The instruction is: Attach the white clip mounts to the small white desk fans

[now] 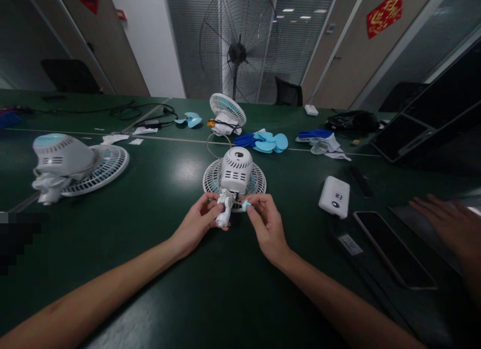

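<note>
A small white desk fan [236, 175] lies face down on the green table [158, 199], its grille flat and its motor housing up. My left hand [195, 224] is closed around the fan's white clip base [224, 212] at the near side. My right hand [267, 225] pinches a small light-blue knob [246, 205] right beside that base, with a thin rod running between knob and base.
Another white fan [71, 166] lies at left, a third [227, 113] behind. Blue blades [268, 141], blue gloves [315, 134], cables [143, 111] at the back. White box [334, 196], phone [393, 249] and laptop [402, 134] at right. Another person's hand [447, 224] rests at far right.
</note>
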The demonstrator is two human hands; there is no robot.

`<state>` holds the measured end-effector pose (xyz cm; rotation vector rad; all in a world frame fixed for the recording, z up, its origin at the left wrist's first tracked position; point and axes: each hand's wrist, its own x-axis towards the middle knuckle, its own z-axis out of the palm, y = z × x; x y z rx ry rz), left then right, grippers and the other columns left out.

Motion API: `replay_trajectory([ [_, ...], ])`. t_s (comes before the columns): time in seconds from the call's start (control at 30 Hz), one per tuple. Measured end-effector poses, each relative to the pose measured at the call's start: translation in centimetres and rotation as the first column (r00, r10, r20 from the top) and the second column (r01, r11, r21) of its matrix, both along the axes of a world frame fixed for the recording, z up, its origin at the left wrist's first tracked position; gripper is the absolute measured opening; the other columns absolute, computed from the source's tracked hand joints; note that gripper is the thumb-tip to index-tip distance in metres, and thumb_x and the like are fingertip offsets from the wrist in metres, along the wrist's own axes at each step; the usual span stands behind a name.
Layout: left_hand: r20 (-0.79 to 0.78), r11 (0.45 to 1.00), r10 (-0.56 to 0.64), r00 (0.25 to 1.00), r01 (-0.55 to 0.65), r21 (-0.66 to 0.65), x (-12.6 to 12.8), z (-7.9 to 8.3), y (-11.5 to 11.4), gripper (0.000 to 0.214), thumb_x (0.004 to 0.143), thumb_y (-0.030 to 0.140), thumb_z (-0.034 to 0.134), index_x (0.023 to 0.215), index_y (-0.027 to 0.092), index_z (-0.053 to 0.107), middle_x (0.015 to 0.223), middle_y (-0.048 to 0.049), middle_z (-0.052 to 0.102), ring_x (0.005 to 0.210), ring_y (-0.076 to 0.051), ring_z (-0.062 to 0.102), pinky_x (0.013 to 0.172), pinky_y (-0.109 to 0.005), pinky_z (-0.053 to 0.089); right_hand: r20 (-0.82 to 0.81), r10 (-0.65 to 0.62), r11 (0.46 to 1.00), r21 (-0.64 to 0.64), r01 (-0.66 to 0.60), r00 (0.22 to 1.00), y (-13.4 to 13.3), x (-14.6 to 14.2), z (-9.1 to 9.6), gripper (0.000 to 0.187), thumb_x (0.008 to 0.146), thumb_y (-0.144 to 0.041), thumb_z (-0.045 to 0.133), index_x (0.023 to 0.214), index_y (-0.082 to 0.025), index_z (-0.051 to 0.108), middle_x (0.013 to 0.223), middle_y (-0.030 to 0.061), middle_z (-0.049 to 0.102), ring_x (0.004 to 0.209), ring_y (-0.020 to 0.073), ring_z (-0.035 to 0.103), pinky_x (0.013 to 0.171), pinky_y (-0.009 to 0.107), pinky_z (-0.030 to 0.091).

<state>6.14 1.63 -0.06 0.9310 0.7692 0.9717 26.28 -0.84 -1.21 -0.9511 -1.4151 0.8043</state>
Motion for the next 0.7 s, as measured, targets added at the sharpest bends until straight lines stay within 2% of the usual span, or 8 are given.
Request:
replay_trajectory([
  [0.13,-0.024,0.999,0.05,0.998,-0.049,0.022,0.0,0.0,0.0,0.033,0.093,0.037,0.075,0.115,0.018,0.059,0.102,-0.0044,0.067,0.081,-0.017,0.072,0.073,-0.033,0.066,0.029,0.001,1.0,-0.002,-0.001,1.0,0.3,-0.1,-0.3,0.008,0.101,-0.027,0.061,0.109,-0.026,0.061,0.112,0.0062,0.07,0.111,0.0239,0.067,0.103,0.046,0.054],
  [0.23,-0.041,0.997,0.046,0.998,-0.043,0.067,-0.1,0.0,-0.3,0.036,0.089,0.034,0.08,0.116,0.017,0.062,0.111,-0.0065,0.068,0.086,-0.019,0.073,0.079,-0.037,0.066,0.041,-0.052,0.999,0.009,0.051,0.998,0.5,-0.1,-0.2,0.007,0.101,-0.025,0.06,0.107,-0.026,0.063,0.115,0.0068,0.069,0.111,0.0237,0.067,0.101,0.045,0.055],
  [0.33,-0.07,0.994,0.027,0.997,-0.019,0.11,-0.3,-0.2,-0.5,0.046,0.08,0.025,0.087,0.117,0.018,0.061,0.117,-0.0062,0.069,0.089,-0.018,0.075,0.087,-0.035,0.063,0.119,-0.12,0.989,0.105,0.108,0.986,0.3,-0.1,0.4,0.007,0.1,-0.021,0.06,0.101,-0.025,0.065,0.113,0.0064,0.068,0.109,0.0231,0.066,0.098,0.043,0.055],
  [0.4,-0.092,0.992,0.023,0.995,-0.012,0.123,-0.3,-0.5,-0.6,0.052,0.078,0.024,0.089,0.12,0.019,0.059,0.11,-0.0047,0.072,0.091,-0.017,0.075,0.09,-0.033,0.061,0.198,-0.142,0.98,0.169,0.109,0.97,0.2,0.0,0.8,0.009,0.099,-0.018,0.061,0.1,-0.025,0.067,0.108,0.0054,0.067,0.106,0.0225,0.066,0.097,0.042,0.054],
  [0.5,-0.169,0.99,0.032,0.985,-0.007,0.143,-0.4,-0.8,-0.6,0.059,0.077,0.027,0.09,0.125,0.02,0.056,0.097,-0.003,0.074,0.088,-0.018,0.074,0.085,-0.031,0.061,0.219,-0.213,0.97,0.164,0.18,0.952,0.1,0.1,1.0,0.01,0.1,-0.019,0.062,0.102,-0.025,0.068,0.104,0.0049,0.068,0.1,0.0222,0.066,0.089,0.04,0.055],
  [0.57,-0.231,0.982,0.076,0.97,-0.034,0.183,-0.5,-0.8,-0.6,0.06,0.074,0.03,0.091,0.124,0.019,0.058,0.099,-0.0038,0.074,0.087,-0.018,0.074,0.08,-0.031,0.062,0.217,-0.258,0.963,0.13,0.234,0.941,0.2,0.1,1.0,0.01,0.1,-0.019,0.061,0.102,-0.025,0.069,0.102,0.0048,0.068,0.097,0.0219,0.066,0.082,0.037,0.056],
  [0.7,-0.293,0.953,0.203,0.934,-0.12,0.279,-0.5,-0.5,-0.5,0.059,0.071,0.03,0.092,0.122,0.02,0.064,0.11,-0.0042,0.071,0.084,-0.016,0.072,0.078,-0.029,0.062,0.253,-0.197,0.973,0.171,0.157,0.947,0.2,0.0,0.9,0.011,0.099,-0.017,0.062,0.101,-0.024,0.07,0.1,0.0039,0.07,0.095,0.0208,0.067,0.085,0.037,0.056],
])
